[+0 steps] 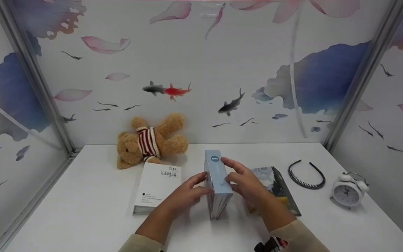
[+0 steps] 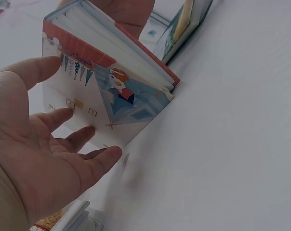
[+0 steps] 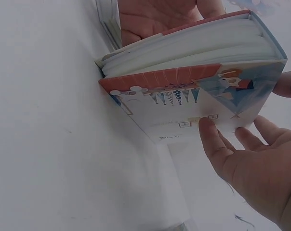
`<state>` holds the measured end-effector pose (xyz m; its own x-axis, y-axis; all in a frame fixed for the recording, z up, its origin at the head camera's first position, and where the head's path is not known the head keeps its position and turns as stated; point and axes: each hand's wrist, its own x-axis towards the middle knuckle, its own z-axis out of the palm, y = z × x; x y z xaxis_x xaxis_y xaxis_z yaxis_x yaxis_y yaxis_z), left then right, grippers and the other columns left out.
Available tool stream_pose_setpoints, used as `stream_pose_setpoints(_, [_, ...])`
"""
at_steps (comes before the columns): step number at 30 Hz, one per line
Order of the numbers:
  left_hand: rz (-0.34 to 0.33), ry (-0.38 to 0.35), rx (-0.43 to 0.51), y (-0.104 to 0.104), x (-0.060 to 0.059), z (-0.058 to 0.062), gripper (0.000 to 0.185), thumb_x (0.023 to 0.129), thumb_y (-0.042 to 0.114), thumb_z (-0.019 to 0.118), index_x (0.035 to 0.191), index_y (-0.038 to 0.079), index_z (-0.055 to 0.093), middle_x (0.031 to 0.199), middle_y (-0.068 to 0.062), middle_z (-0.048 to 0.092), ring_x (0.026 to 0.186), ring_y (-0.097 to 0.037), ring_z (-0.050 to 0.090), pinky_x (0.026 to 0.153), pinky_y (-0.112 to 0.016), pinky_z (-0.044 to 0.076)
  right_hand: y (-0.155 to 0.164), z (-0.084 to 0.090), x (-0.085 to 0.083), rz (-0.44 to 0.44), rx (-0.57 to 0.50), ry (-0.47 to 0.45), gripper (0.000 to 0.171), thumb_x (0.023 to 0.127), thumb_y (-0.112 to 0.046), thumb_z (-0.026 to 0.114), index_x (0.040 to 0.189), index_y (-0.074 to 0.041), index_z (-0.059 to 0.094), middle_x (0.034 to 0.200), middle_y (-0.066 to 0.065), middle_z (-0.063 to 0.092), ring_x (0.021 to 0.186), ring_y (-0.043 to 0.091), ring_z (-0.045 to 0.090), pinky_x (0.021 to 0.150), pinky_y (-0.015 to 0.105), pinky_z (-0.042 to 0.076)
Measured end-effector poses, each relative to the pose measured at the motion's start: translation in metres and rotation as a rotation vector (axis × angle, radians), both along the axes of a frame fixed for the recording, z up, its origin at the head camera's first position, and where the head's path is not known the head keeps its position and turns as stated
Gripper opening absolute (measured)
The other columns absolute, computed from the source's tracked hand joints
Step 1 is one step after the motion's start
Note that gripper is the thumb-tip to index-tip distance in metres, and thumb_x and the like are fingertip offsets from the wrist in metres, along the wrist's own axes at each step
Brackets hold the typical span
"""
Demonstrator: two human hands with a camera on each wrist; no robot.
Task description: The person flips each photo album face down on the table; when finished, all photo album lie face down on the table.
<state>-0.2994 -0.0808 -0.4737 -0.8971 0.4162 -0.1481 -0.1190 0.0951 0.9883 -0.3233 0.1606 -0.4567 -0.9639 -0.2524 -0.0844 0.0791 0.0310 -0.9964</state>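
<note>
A thick hardcover book (image 1: pixel 219 175) stands upright on the white table with its light blue spine facing up. Red, white and blue drawings with bunting flags cover its sides, and the page edges (image 3: pixel 184 45) fan slightly apart. My left hand (image 1: pixel 187 194) is at the book's left side, its spread fingers (image 2: pixel 80 137) at the cover. From the right, my right hand (image 1: pixel 248 182) touches the opposite cover with its fingertips, the index finger at the spine's edge. Both hands have loosely extended fingers, with the book between them.
Left of the hands lies a white book (image 1: pixel 161 185), with a teddy bear (image 1: pixel 149 140) behind it. Beneath the right forearm is a picture-covered book (image 1: pixel 282 185). Farther right are a black headband (image 1: pixel 308 182) and a white alarm clock (image 1: pixel 347 194). Patterned wall panels (image 1: pixel 201 70) enclose the table.
</note>
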Motion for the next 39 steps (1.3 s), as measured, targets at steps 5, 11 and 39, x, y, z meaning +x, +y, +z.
stream_pose_setpoints(5, [-0.001, 0.007, -0.065, 0.000, 0.000, -0.002, 0.085, 0.095, 0.046, 0.077, 0.168, 0.030, 0.036, 0.181, -0.008, 0.021, 0.166, -0.047, 0.018, 0.130, -0.070, 0.024, 0.001, -0.001, -0.001, -0.035, 0.027, 0.003, 0.067, 0.093, -0.012, 0.064, 0.157, -0.030, 0.054, 0.174, 0.001, 0.036, 0.151, 0.036, 0.049, 0.118, 0.052, 0.051])
stream_pose_setpoints(11, [0.003, 0.026, -0.111, 0.000, 0.000, -0.006, 0.084, 0.094, 0.045, 0.080, 0.167, 0.032, 0.039, 0.182, -0.009, 0.016, 0.165, -0.049, 0.021, 0.129, -0.073, 0.023, -0.002, -0.002, 0.002, -0.088, 0.219, 0.053, 0.074, 0.094, -0.035, 0.082, 0.160, -0.032, 0.049, 0.170, 0.004, 0.042, 0.147, 0.039, 0.055, 0.112, 0.055, 0.055])
stream_pose_setpoints(39, [0.076, 0.111, -0.445, 0.004, 0.004, -0.001, 0.075, 0.089, 0.047, 0.084, 0.154, 0.020, 0.059, 0.177, -0.005, 0.033, 0.167, -0.040, 0.024, 0.133, -0.066, 0.020, 0.012, -0.014, -0.008, -0.116, 0.479, -0.055, 0.094, 0.087, -0.026, 0.090, 0.166, -0.030, 0.040, 0.172, 0.012, 0.041, 0.161, 0.044, 0.035, 0.124, 0.068, 0.036])
